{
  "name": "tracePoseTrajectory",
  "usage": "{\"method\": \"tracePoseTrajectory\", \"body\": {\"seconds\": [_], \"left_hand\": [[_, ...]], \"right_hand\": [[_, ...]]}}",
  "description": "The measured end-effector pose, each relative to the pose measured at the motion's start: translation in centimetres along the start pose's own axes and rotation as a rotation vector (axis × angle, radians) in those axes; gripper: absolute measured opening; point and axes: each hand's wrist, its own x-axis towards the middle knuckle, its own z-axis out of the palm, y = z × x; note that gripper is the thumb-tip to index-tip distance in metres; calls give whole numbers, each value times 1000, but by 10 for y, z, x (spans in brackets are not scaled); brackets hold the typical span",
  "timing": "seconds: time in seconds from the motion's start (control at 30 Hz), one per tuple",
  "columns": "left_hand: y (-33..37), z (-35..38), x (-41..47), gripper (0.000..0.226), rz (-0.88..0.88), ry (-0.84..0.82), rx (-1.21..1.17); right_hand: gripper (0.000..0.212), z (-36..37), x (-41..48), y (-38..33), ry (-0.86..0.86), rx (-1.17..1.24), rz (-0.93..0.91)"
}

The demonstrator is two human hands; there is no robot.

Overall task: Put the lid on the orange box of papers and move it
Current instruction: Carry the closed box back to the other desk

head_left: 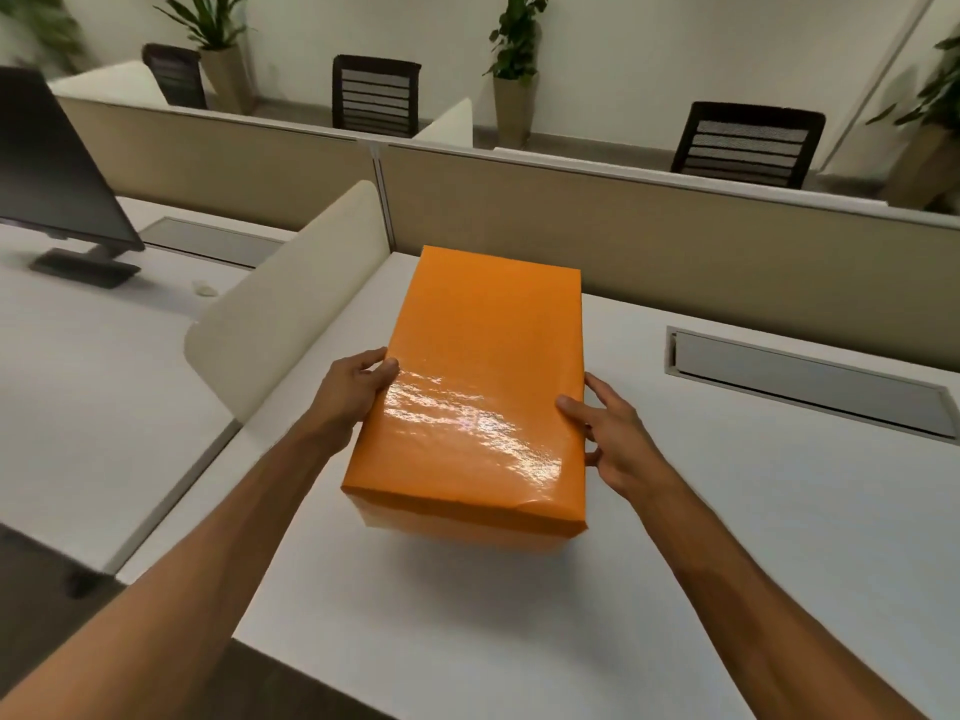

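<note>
monitor [57, 168]: far left on the neighbouring desk, dark screen, not involved.
divider [291, 304]: cream rounded panel between the two desks, just left of the box; limits how far left the box can slide.
left hand [353, 392]: fingers curled round the left long side of the box, thumb on the lid's top edge. Closed onto it, a real grip. Probably placed there to press the lid down and steady that side.
orange box [483, 387]: middle of the white desk [753, 511], long axis running away from the person, near end towards them. Whether the base is resting on the desk or just lifted, can't tell; shadow underneath is soft.
lid [467, 418]: already on, glossy orange, overhangs the paler box body at the near end. Near-right corner looks slightly creased. My read: lid step done, move step pending.
right hand [613, 439]: half open, fingers spread, thumb on the lid's right edge, other fingers against the right side wall. Touching, looser than the left. Mirrors the left for a two-sided clamp before lifting.
cable tray [810, 387]: grey recessed slot in the desk, right of the box, well apart.
writing: none readable on the lid or box, no brand, no label.
risk: glossy wrap may be slippery; grip lower on the walls, not on the lid alone.
</note>
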Motion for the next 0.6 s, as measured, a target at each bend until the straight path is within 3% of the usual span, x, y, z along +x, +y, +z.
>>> {"method": "tracePoseTrajectory", "body": {"seconds": [0.6], "left_hand": [[18,-107,232,37,-33,-62,131]], "right_hand": [[74,155,173,-46,100,23,27]]}}
